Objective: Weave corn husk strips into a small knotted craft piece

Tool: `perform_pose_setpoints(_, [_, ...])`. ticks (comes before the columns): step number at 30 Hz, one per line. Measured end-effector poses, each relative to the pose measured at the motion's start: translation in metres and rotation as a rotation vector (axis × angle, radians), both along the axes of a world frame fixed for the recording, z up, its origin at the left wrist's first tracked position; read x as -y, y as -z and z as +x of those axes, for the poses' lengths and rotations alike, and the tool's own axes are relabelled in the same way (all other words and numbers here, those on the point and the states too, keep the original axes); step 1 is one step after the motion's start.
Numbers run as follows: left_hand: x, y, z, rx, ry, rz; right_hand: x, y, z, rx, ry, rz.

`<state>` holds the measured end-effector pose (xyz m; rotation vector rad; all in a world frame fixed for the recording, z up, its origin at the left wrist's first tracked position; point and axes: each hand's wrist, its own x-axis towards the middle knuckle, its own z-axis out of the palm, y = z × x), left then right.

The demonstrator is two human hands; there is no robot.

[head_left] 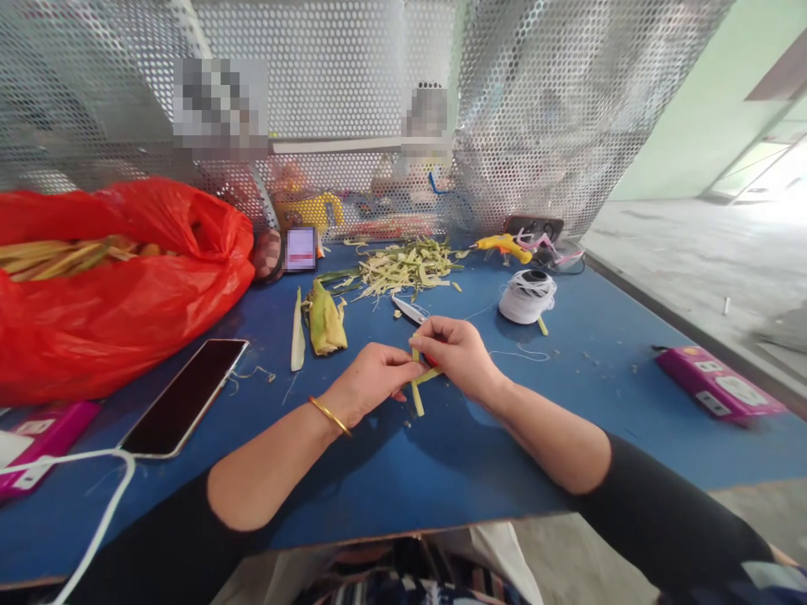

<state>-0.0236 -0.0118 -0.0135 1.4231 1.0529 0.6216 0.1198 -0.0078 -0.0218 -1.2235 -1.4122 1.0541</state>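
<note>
My left hand (369, 382), with a gold bangle at the wrist, pinches pale yellow-green husk strips (417, 399) that cross each other above the blue table. My right hand (463, 357) closes its fingers on the same strips from the other side. Just beyond the right hand lies a pair of scissors (408, 310), blades pointing away; a bit of red shows under that hand, and the rest is covered. To the left of my hands stand a folded corn husk (326, 319) and one flat husk piece (298, 332).
A heap of husk scraps (407, 265) lies at the back. Right of it are a yellow glue gun (504, 245) and a white thread spool (526, 301). A red plastic bag (126, 311), a phone (186, 399) with a white cable (119, 504), and a purple packet (719, 382) flank me.
</note>
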Motion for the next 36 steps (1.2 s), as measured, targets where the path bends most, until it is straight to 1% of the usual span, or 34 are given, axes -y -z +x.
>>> perform_pose_setpoints(4, [0.0,-0.001,-0.001,-0.032,0.079,0.011,0.001,0.003,-0.001,-0.041,0.06,0.02])
perform_pose_setpoints(7, [-0.002,0.0,-0.002,-0.026,0.097,0.017,0.001,0.002,-0.001,-0.063,0.087,0.009])
perform_pose_setpoints(9, [-0.003,0.001,-0.003,0.001,0.066,0.016,0.0,-0.001,0.0,-0.059,0.1,0.019])
perform_pose_setpoints(11, [-0.004,0.001,-0.004,0.059,0.005,-0.031,-0.003,-0.006,0.003,-0.066,0.113,0.022])
perform_pose_setpoints(13, [-0.005,0.001,-0.004,0.134,-0.056,-0.112,-0.006,-0.008,0.006,-0.111,0.139,-0.022])
perform_pose_setpoints(15, [-0.006,0.002,-0.004,0.187,-0.1,-0.169,-0.009,-0.008,0.008,-0.158,0.15,-0.11])
perform_pose_setpoints(18, [-0.008,0.003,-0.005,0.213,-0.154,-0.187,-0.01,-0.005,0.008,-0.16,0.074,-0.231])
perform_pose_setpoints(20, [-0.008,0.004,-0.004,0.193,-0.17,-0.173,-0.008,-0.003,0.006,-0.163,0.011,-0.253])
perform_pose_setpoints(22, [-0.008,0.004,-0.003,0.158,-0.165,-0.139,-0.005,-0.001,0.003,-0.174,-0.003,-0.217])
perform_pose_setpoints(25, [-0.006,0.002,-0.001,0.112,-0.13,-0.094,-0.004,0.004,0.001,-0.17,0.039,-0.143])
perform_pose_setpoints(28, [-0.005,0.001,-0.001,0.11,-0.135,-0.132,-0.008,0.007,0.003,-0.106,0.047,-0.09])
perform_pose_setpoints(30, [-0.006,0.0,-0.002,0.179,-0.164,-0.193,-0.01,0.004,0.007,0.002,0.09,-0.002])
perform_pose_setpoints(32, [-0.008,-0.001,-0.003,0.299,-0.197,-0.226,-0.01,-0.003,0.012,0.135,0.226,0.167])
perform_pose_setpoints(34, [-0.011,-0.002,-0.004,0.415,-0.251,-0.211,-0.006,-0.009,0.014,0.241,0.361,0.314])
perform_pose_setpoints(35, [-0.013,-0.003,-0.005,0.457,-0.282,-0.193,-0.003,-0.011,0.013,0.278,0.364,0.326])
perform_pose_setpoints(36, [-0.014,-0.004,-0.004,0.487,-0.314,-0.175,0.0,-0.011,0.011,0.307,0.315,0.297])
